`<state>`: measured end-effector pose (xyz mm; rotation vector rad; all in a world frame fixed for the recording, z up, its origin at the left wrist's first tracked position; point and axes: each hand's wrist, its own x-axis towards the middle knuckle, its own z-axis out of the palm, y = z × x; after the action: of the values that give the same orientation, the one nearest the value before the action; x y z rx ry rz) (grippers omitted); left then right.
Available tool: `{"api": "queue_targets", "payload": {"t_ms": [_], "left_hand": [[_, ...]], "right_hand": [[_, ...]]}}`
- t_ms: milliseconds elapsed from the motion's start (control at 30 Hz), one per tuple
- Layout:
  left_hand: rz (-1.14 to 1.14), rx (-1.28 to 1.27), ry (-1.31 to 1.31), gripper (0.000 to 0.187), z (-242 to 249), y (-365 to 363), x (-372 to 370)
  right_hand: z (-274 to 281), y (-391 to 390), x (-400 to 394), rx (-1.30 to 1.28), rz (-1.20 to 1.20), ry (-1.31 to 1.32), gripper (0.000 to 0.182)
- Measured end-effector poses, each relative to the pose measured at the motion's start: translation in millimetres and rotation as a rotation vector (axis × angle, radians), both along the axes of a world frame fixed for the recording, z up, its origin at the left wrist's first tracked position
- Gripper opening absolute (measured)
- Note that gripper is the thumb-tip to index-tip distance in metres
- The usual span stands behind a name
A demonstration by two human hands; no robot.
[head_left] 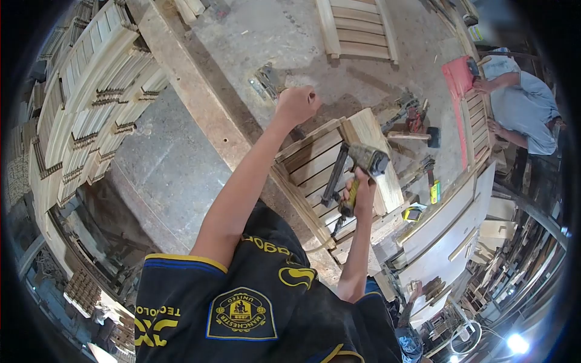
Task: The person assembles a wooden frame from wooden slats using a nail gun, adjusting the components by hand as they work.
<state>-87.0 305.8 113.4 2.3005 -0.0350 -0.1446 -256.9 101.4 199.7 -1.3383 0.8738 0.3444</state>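
My right hand is wrapped round the grip of a nail gun, which is held over a slatted wooden frame on the workbench. A hose runs from the lower end of its grip. My left hand is closed in a fist above the far left corner of the frame; what it holds, if anything, is hidden. A metal tool lies on the bench just beyond that fist. A wide pale board lies along the frame's right side, behind the nail gun.
A hammer and other nail guns lie right of the frame. Another slatted panel rests at the far side. Curved slatted pieces are stacked at left. A co-worker works at right beside a red piece.
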Motion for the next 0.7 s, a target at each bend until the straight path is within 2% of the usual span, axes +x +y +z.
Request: {"api": "queue_targets", "payload": {"t_ms": [33,100,133,200,233,300,367,467,700], "left_hand": [[-0.004,0.011,0.000,0.025,1,0,1],[-0.015,0.029,0.016,0.026,4,-1,-1],[-0.075,0.067,0.033,0.028,7,0,-2],[-0.158,0.130,0.051,0.030,11,6,2],[-0.213,0.217,0.104,0.031,12,4,4],[-0.288,0.295,0.172,0.032,12,2,5],[-0.282,0.210,0.171,0.041,15,3,6],[-0.251,0.235,0.156,0.038,12,0,7],[-0.266,0.250,0.218,0.047,15,-2,8]], "right_hand": [[-1,1,-13,0.005,0.000,0.011,0.031],[-6,2,-42,-0.145,0.305,0.127,0.031],[-6,7,-57,-0.131,0.294,0.140,0.031],[-14,23,-79,-0.438,0.834,-0.055,0.042],[-16,33,-84,-0.424,0.812,-0.047,0.042],[-17,45,-94,-0.465,1.120,-0.172,0.056],[-19,63,-101,-0.536,1.145,-0.124,0.061],[-14,86,-93,-0.630,1.097,-0.064,0.066],[-8,103,-74,-0.555,1.059,0.041,0.071]]}}
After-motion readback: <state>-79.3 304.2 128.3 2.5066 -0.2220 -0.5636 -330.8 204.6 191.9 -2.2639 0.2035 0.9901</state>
